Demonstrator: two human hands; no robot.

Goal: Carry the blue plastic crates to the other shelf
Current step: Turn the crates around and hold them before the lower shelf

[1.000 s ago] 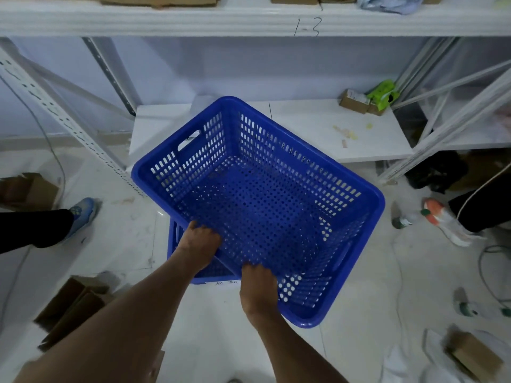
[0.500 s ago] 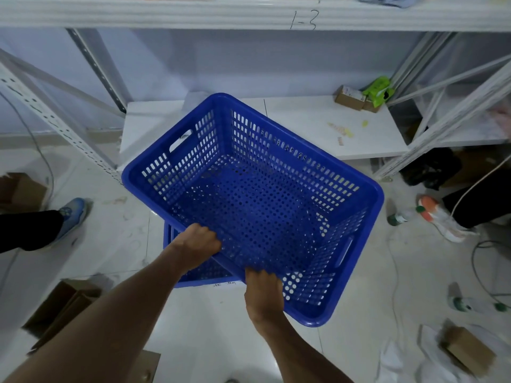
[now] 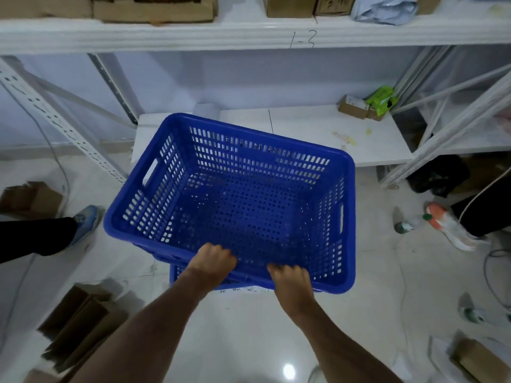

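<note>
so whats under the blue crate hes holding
A second blue crate sits on the floor beneath the held crate, only its near edge showing. The rest of it is covered.

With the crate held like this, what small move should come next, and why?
Probably ease the blue crate forward onto the low white shelf. Both the left hand and right hand grip its near rim, it hangs above a second crate on the floor, and its far edge already overlaps the shelf's bare part.

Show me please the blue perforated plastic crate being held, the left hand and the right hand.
blue perforated plastic crate (image 3: 249, 205), head view, on its perforated floor.
left hand (image 3: 211, 259), head view, on its back.
right hand (image 3: 290, 280), head view, on its back.
</note>
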